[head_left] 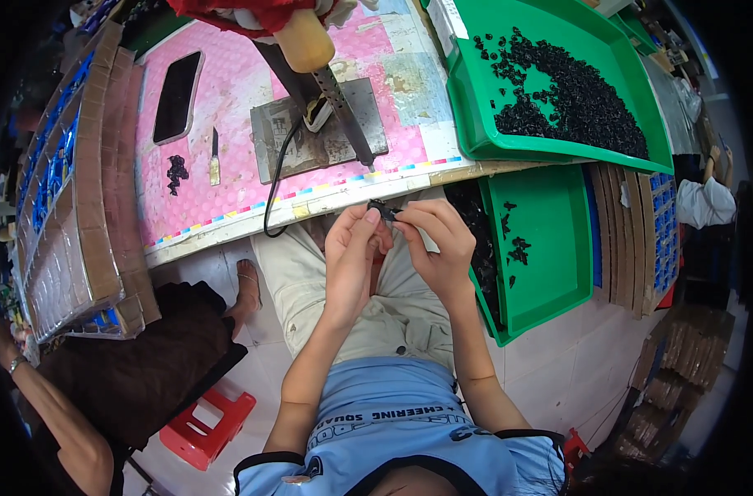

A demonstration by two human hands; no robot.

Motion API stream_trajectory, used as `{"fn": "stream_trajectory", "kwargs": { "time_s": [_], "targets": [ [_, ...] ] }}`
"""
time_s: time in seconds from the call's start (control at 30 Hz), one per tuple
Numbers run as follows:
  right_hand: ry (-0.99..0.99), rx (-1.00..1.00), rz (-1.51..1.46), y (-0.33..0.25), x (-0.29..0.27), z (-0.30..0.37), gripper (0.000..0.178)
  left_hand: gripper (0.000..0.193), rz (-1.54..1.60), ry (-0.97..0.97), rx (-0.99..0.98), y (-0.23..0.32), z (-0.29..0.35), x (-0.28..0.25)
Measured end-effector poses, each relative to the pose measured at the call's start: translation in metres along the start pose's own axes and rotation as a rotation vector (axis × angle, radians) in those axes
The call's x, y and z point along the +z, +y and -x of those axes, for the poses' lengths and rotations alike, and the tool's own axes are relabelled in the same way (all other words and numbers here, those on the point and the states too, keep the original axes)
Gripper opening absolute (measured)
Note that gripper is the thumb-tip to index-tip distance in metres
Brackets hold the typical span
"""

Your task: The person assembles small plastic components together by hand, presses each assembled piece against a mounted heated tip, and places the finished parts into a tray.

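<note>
Above my lap, at the front edge of the table, a small black plastic part sits between my two hands. My left hand pinches it with thumb and forefinger. From the other side my right hand closes its fingertips on it too; whether it is one piece or two cannot be made out. Just beyond my hands, a soldering iron points down from a stand, its tip close to the table edge. Under it lies a worn metal plate.
On the table's left lie a phone, a small knife and black pieces. To the right, one green tray holds many black parts; a lower green tray holds several. Cardboard boxes stand left, beside a seated person.
</note>
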State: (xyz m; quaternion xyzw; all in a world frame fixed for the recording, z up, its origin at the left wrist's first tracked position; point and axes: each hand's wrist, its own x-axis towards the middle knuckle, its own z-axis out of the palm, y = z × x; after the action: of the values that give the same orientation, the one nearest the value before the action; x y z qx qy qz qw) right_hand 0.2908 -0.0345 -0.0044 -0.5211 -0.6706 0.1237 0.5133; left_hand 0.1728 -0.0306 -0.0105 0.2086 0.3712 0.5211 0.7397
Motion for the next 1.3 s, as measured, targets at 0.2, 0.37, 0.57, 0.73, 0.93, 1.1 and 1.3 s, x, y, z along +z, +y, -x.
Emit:
{"fn": "stream_trajectory", "kwargs": {
  "time_s": [0.2,0.37,0.57,0.73,0.93,1.1,1.3],
  "targets": [
    [-0.097,0.0,-0.06,0.01,-0.001,-0.015,0.015,0.02,-0.008,0.004,-0.011,0.008,-0.001,0.005],
    [-0.176,0.019,-0.073,0.01,-0.004,-0.03,0.015,0.031,0.011,-0.023,-0.006,0.013,0.0,0.008],
    [-0.213,-0.017,-0.077,0.011,-0.008,-0.045,0.014,0.037,0.002,-0.034,0.027,0.019,0.0,0.013],
    [-0.247,-0.014,-0.097,0.011,-0.009,-0.054,0.01,0.038,0.034,-0.04,0.02,0.021,-0.002,0.014],
    [-0.268,0.001,-0.104,0.006,-0.012,-0.058,0.01,0.039,0.025,-0.053,0.029,0.024,0.0,0.015],
    [-0.281,-0.019,-0.097,0.004,-0.013,-0.061,0.01,0.039,0.053,-0.068,0.028,0.024,-0.001,0.013],
    [-0.303,-0.022,-0.092,0.002,-0.014,-0.063,0.01,0.04,0.066,-0.049,0.021,0.023,0.0,0.014]
  ]
}}
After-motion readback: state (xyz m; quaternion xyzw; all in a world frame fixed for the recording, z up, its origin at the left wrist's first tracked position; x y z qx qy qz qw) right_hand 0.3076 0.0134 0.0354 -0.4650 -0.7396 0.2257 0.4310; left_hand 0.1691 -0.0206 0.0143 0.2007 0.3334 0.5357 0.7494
